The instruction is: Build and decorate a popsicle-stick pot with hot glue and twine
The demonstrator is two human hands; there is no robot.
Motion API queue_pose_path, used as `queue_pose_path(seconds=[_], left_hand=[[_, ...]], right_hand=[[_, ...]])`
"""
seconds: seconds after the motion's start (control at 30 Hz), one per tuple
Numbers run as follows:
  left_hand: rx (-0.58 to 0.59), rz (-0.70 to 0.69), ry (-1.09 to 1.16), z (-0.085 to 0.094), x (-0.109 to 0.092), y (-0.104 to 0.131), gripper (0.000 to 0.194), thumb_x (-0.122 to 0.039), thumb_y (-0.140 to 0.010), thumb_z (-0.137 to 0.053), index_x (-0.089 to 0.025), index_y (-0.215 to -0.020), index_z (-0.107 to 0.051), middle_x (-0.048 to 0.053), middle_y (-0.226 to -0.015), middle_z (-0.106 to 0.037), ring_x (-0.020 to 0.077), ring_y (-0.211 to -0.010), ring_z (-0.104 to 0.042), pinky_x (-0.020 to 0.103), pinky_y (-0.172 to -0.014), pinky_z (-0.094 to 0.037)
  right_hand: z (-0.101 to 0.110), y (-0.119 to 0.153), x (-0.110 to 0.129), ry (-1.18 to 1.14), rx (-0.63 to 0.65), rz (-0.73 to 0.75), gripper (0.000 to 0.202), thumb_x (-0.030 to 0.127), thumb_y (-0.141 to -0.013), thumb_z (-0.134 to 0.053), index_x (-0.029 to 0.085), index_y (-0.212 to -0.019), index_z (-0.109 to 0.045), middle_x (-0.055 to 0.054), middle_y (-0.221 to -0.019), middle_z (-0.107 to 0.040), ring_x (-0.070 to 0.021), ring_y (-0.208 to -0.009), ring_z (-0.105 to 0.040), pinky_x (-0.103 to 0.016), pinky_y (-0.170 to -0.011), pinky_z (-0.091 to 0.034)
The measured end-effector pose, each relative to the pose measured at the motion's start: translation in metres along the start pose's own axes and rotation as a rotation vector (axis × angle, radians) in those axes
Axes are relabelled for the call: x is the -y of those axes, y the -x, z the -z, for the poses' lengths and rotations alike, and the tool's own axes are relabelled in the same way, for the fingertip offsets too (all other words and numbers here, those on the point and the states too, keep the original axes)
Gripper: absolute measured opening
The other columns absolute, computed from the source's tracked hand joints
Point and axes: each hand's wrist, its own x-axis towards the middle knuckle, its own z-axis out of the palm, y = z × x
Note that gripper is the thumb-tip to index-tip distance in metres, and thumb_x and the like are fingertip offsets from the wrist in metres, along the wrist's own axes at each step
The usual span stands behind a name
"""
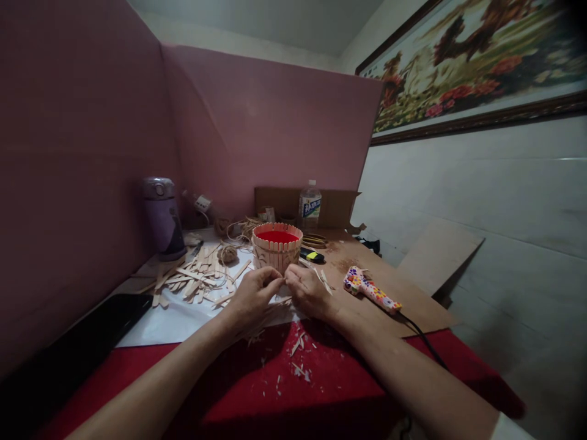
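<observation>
My left hand [257, 294] and my right hand [306, 288] meet just in front of a round container [276, 253] faced with upright wooden craft sticks, its inside red. Thumbs and fingertips are pinched together on both hands. Whatever lies between them is too small to make out. The container stands upright on the table, and my fingers cover part of its lower front. Loose craft sticks [195, 278] are heaped to the left of my left hand. Beyond them sits a small ball of twine [227, 255]. A black and yellow utility knife [312, 255] lies right of the container.
A flower-patterned glue gun [371, 289] with a black cord lies on cardboard at the right. Behind stand a purple flask [164, 217] and a plastic bottle [310, 205]. Scissors [314, 240] lie near the bottle. Wood scraps [300, 370] litter the red cloth [257, 403] in front.
</observation>
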Motion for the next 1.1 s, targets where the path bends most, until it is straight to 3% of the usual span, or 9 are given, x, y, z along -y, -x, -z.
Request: queue_pose_path(seconds=[0.13, 0.27, 0.4, 0.67, 1.1], left_hand=[[-0.038, 0.034, 0.059, 0.002, -0.001, -0.002, 0.025, -0.035, -0.078, -0.054, -0.013, -0.071, -0.064, 0.003, -0.068, -0.062, 0.0133, -0.065, -0.053, 0.024, -0.06, -0.041], [-0.012, 0.042, 0.086, 0.002, 0.001, -0.003, 0.025, -0.036, -0.078, -0.055, -0.013, -0.073, -0.064, 0.003, -0.068, -0.061, 0.0129, -0.064, -0.052, 0.024, -0.06, -0.041], [-0.003, 0.028, 0.102, 0.001, 0.003, -0.001, 0.023, -0.035, -0.078, -0.055, -0.014, -0.07, -0.063, 0.001, -0.065, -0.059, 0.0117, -0.062, -0.05, 0.023, -0.058, -0.039], [-0.027, 0.009, 0.098, -0.002, -0.003, -0.001, 0.021, -0.031, -0.075, -0.055, -0.012, -0.073, -0.063, 0.003, -0.067, -0.061, 0.0124, -0.062, -0.052, 0.024, -0.059, -0.041], [-0.083, -0.021, 0.017, -0.002, -0.008, 0.003, 0.019, -0.03, -0.079, -0.054, -0.014, -0.072, -0.062, 0.001, -0.066, -0.061, 0.0121, -0.062, -0.05, 0.024, -0.059, -0.039]], right_hand=[[0.004, 0.001, 0.0, -0.032, -0.075, -0.021, 0.029, 0.029, -0.092, -0.033, 0.021, -0.067, -0.042, 0.001, -0.063, -0.048, -0.0128, -0.059, -0.045, -0.024, -0.056, -0.031], [0.006, 0.005, 0.004, -0.05, 0.012, 0.074, 0.017, 0.03, -0.09, -0.043, 0.021, -0.078, -0.05, 0.001, -0.067, -0.053, -0.0131, -0.061, -0.048, -0.023, -0.058, -0.033], [0.006, 0.006, 0.006, -0.044, 0.045, 0.105, 0.017, 0.027, -0.09, -0.041, 0.021, -0.075, -0.047, 0.001, -0.067, -0.051, -0.0135, -0.063, -0.048, -0.024, -0.059, -0.032], [0.0, 0.002, 0.003, -0.137, 0.007, -0.007, 0.021, 0.026, -0.081, -0.04, 0.022, -0.061, -0.036, 0.004, -0.057, -0.041, -0.0114, -0.055, -0.038, -0.024, -0.053, -0.025], [-0.003, 0.0, 0.001, -0.271, -0.041, -0.074, 0.033, 0.038, -0.083, -0.041, 0.022, -0.055, -0.034, 0.006, -0.051, -0.034, -0.0099, -0.05, -0.034, -0.023, -0.048, -0.026]])
